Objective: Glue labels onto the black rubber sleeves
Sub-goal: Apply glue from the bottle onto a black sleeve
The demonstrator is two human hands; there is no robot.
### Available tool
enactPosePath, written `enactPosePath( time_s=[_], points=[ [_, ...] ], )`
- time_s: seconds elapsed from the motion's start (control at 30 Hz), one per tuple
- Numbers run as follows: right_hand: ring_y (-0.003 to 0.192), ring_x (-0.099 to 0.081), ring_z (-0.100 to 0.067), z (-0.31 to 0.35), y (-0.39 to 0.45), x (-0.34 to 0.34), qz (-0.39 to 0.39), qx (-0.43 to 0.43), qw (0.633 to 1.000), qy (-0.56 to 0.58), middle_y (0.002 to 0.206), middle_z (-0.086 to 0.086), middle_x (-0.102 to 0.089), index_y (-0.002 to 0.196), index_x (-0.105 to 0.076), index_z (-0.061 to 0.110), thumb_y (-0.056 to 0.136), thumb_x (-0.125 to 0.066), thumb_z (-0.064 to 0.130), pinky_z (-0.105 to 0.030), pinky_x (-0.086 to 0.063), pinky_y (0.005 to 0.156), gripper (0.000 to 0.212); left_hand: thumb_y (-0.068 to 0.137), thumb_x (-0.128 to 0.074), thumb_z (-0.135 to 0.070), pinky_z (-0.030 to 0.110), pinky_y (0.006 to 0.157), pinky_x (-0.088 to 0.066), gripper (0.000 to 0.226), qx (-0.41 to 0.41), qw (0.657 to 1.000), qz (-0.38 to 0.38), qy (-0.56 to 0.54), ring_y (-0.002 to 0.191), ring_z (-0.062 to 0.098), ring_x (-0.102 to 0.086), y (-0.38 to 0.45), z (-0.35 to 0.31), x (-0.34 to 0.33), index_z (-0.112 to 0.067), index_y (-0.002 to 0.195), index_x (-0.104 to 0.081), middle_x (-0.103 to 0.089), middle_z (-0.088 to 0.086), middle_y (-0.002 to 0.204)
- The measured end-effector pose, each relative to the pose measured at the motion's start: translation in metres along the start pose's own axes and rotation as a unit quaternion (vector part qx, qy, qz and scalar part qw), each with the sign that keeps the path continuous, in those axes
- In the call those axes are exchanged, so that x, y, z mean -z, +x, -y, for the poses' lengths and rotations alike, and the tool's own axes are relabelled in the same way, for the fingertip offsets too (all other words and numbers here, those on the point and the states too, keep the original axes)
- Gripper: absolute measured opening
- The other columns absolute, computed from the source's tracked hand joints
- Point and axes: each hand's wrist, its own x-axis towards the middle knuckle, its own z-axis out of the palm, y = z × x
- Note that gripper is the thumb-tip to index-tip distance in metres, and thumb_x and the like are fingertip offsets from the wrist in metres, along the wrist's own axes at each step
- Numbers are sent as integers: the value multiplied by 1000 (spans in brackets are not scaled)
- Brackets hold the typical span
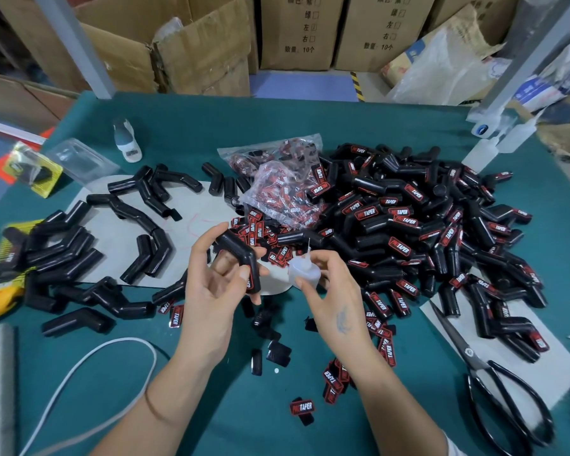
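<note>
meanwhile the left hand [218, 278] curls its fingers and thumb round a bent black rubber sleeve [241, 258], held above the green table [185, 126]; a red label shows near the sleeve's lower end. just beside it, the right hand [329, 297] pinches a small white glue bottle [305, 269], nozzle up. unlabelled sleeves [79, 255] lie left, a labelled pile [418, 225] right, loose labels [334, 380] below, scissors [494, 383] far right.
</note>
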Motion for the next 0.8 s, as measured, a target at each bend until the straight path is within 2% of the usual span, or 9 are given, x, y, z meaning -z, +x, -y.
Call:
enactPosePath(
  time_s=[0.13, 0.3, 0.4, 0.6, 0.7, 0.8],
  points=[
    [101, -60, -3, 1, 0, 5, -6, -1, 999, -39, 117, 23, -59, 114, -50, 44, 97, -68, 17, -38, -56, 79, 37, 94, -67, -17, 30, 56, -53, 53, 0, 1000, 0, -1, 106, 31, -69, 1, 3, 2, -45, 137, -56, -66, 30, 120],
    [106, -55, 5, 3, 0, 12, -11, 18, 996, -85, 119, 27, -56, 118, -45, 48, 98, -68, 21, -33, -54, 80, 41, 95, -66, -16, 30, 57, -54, 54, 5, 1000, 8, 11, 97, 24, -68, 1, 4, 3, -45, 139, -55, -72, 20, 116],
    [107, -56, 1, 3, 0, 11, -7, 32, 992, -120, 122, 26, -56, 124, -44, 46, 98, -69, 24, -34, -54, 83, 43, 92, -67, -24, 30, 58, -54, 54, 4, 1000, 18, 17, 92, 22, -68, 1, 4, 2, -44, 140, -55, -74, 15, 116],
    [112, -59, -10, 6, -3, 14, -19, 44, 988, -144, 125, 19, -57, 136, -47, 37, 95, -72, 21, -41, -56, 85, 50, 91, -67, -22, 29, 56, -53, 54, 11, 1000, 18, 15, 99, 23, -70, 2, 5, 2, -44, 139, -55, -74, 19, 117],
    [107, -60, -8, 9, -4, 16, -27, 51, 990, -130, 120, 24, -55, 137, -45, 40, 96, -72, 29, -43, -57, 81, 50, 97, -63, -11, 29, 57, -53, 54, 11, 1000, 18, 21, 97, 22, -70, 2, 6, 3, -44, 138, -55, -74, 20, 117],
    [111, -61, -4, 12, -6, 18, -63, 76, 989, -109, 121, 24, -55, 141, -46, 40, 98, -65, 44, -34, -57, 85, 47, 97, -57, -7, 29, 57, -53, 56, 14, 999, 16, 26, 93, 22, -70, 2, 6, 3, -44, 138, -56, -73, 21, 117]
  ],
)
